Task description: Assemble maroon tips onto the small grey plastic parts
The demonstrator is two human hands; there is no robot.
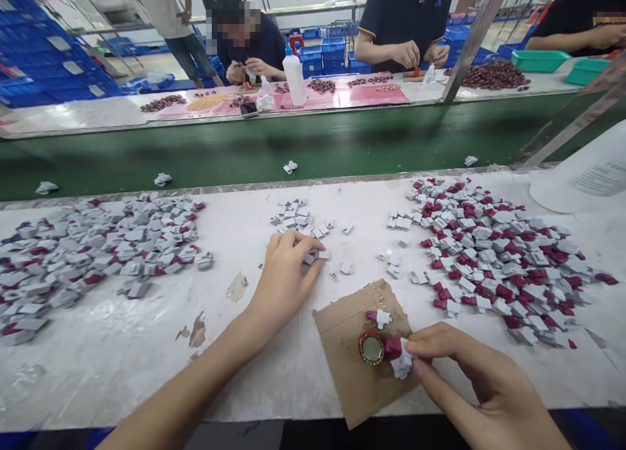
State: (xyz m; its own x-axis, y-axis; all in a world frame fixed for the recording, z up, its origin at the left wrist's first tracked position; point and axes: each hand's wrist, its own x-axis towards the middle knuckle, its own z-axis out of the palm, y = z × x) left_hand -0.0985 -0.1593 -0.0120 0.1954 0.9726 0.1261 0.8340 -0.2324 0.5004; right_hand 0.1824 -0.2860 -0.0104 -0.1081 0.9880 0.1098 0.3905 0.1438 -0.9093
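My left hand [288,274] reaches to the small grey parts at the table's middle, its thumb and fingers closed round a grey piece [320,255]. Between thumb and forefinger, my right hand [469,372] pinches a grey and dark red part [402,360] over a cardboard square [342,345]. The red end of that part is beside a bottle cap [372,348] holding some liquid. Just above the cap, another grey and red part [383,317] lies on the cardboard. Loose grey pieces [293,214] lie beyond my left hand.
Piles of grey and red parts lie at left [122,235] and right [489,254]. A white container [587,169] stands at the right edge. Past the green belt [220,150], several people work at another table with a white bottle [294,78] and dark red parts [493,83].
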